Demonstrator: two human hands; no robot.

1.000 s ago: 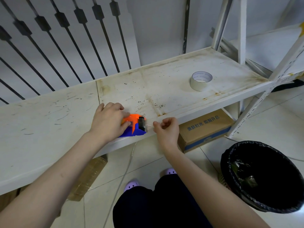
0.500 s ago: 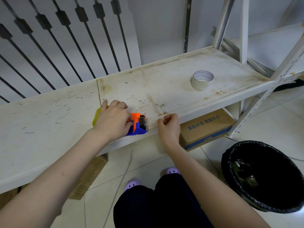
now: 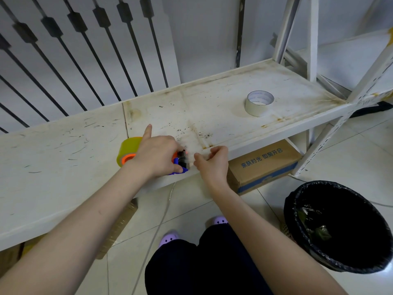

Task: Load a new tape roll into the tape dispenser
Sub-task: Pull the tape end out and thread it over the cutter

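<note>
Low on the scuffed white shelf (image 3: 63, 158), the left hand (image 3: 157, 155) clamps down on the orange-and-blue plastic tape dispenser (image 3: 180, 165), index finger raised, with the yellowish clear tape roll (image 3: 127, 149) seated on it. Just beside the dispenser's front, the right hand (image 3: 212, 162) pinches the tape's pulled end. A white empty-looking tape core (image 3: 258, 103) stands well apart.

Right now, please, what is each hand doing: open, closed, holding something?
Left hand: closed on the tape dispenser, index finger raised.
Right hand: fingers pinched near the dispenser's front; whether it holds tape cannot be told.
</note>
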